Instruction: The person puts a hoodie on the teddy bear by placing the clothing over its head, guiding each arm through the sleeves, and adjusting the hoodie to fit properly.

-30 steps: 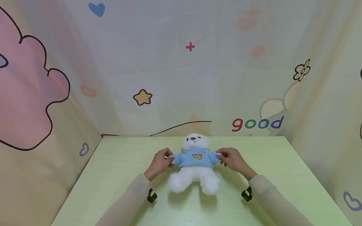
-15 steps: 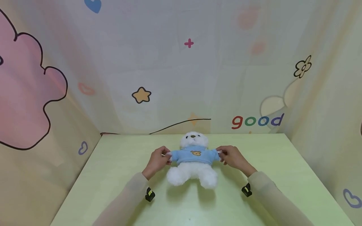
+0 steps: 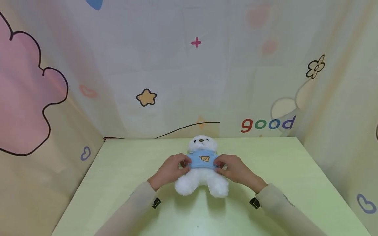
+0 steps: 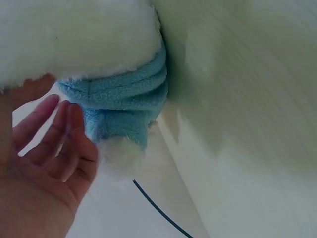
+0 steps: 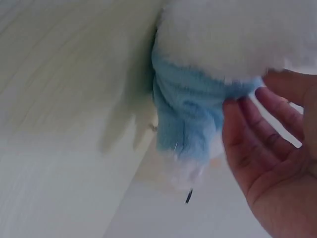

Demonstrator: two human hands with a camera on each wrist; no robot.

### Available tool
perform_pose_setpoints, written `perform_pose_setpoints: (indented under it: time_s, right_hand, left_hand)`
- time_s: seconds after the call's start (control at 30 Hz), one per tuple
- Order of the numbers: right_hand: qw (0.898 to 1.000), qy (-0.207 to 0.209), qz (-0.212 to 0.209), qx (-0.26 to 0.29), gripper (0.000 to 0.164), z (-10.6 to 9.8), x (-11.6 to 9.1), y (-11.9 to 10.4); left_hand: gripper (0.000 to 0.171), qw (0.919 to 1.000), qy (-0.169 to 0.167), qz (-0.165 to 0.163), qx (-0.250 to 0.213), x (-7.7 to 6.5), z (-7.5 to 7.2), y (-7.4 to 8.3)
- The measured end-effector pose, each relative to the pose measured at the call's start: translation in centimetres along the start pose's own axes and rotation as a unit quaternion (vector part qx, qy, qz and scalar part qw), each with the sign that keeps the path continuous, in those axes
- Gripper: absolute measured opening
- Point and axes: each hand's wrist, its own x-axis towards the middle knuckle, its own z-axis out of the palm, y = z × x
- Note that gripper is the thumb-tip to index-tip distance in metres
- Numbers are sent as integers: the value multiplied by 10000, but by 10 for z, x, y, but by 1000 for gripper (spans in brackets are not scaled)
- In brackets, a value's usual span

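Note:
A white plush bear (image 3: 202, 144) in a light blue shirt (image 3: 196, 160) lies on its back on the table, face up, legs toward me. An animal-head patch marks the shirt's front. At the left edge of the shirt, my left hand (image 3: 171, 168) pinches the fabric near the hem between curved fingers and thumb. My right hand (image 3: 234, 167) does the same on the other side. In both wrist views the blue hem runs between thumb and fingertips, with the bear's arm hanging past the left hand (image 4: 54, 163) and right hand (image 5: 272, 148). From the head, the hands cover the bear's arms.
The pale green table (image 3: 127, 157) extends around the bear on all sides. Behind it stands a printed fabric backdrop (image 3: 171, 72) with a star and the word "good". Curtains of similar fabric close off the left and right sides.
Both hands have let go of the bear's outstretched paws and moved inward onto the shirt's sides. The bear stays on the table. The head view has tipped slightly down.

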Motion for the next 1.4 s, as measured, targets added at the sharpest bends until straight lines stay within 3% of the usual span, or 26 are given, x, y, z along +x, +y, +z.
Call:
perform_pose_setpoints:
  time_s: [0.07, 0.17, 0.3, 0.4, 0.5, 0.6, 0.7, 0.8, 0.9, 0.97, 1.03, 1.1, 1.2, 1.37, 1.4]
  right_hand:
    - [9993, -279, -148, -223, 14, 5, 2, -5]
    - [9978, -423, -332, -380, 11, 10, 3, -6]
    - [9972, -401, -609, -184, 7, 12, 3, -2]
    - [9972, -413, -612, 77, 8, 11, 2, -1]
    - [9987, -270, -187, 401, 14, 8, 3, -3]
    - [9958, -108, 607, 678, 24, 6, 7, -7]
    - [9873, -84, 1385, 775, 32, 7, 13, -12]
    - [9761, -178, 1917, 1004, 39, 11, 18, -15]
    - [9501, -338, 2338, 2038, 46, 17, 21, -17]
    - [9144, -474, 2493, 3153, 50, 20, 22, -17]
    - [8705, -691, 2511, 4176, 57, 24, 23, -16]
    - [8385, -915, 2378, 4818, 64, 27, 23, -14]
    - [8159, -1293, 1969, 5281, 75, 23, 22, -18]
    - [7762, -1851, 1199, 5906, 72, 16, 17, -20]
    - [7861, -1873, 1063, 5793, 70, 17, 16, -16]
  left_hand:
    - [15, 9991, -316, 66, 256, 3, 4, 3]
    - [9, 9973, -491, 188, 520, 5, 9, 5]
    - [6, 9976, -380, 448, 362, 1, 11, 2]
    - [7, 10000, -85, 27, 14, -7, 10, -2]
    - [23, 9924, -84, -1085, -578, -15, 8, -8]
    - [39, 9684, -613, -1963, -1409, -18, 10, -13]
    - [43, 9492, -1232, -2012, -2082, -16, 19, -16]
    - [53, 9472, -1205, -1741, -2410, -13, 29, -15]
    - [64, 9370, -844, -1717, -2922, -9, 31, -11]
    - [67, 9327, -536, -1651, -3161, -6, 29, -7]
    - [62, 9415, -213, -1352, -3079, -1, 23, -2]
    - [60, 9558, 91, -1073, -2735, 3, 16, 3]
    - [64, 9718, 470, -810, -2165, 5, 8, 10]
    - [58, 9844, 726, -623, -1477, 9, 4, 13]
    - [57, 9863, 741, -576, -1357, 9, 4, 13]
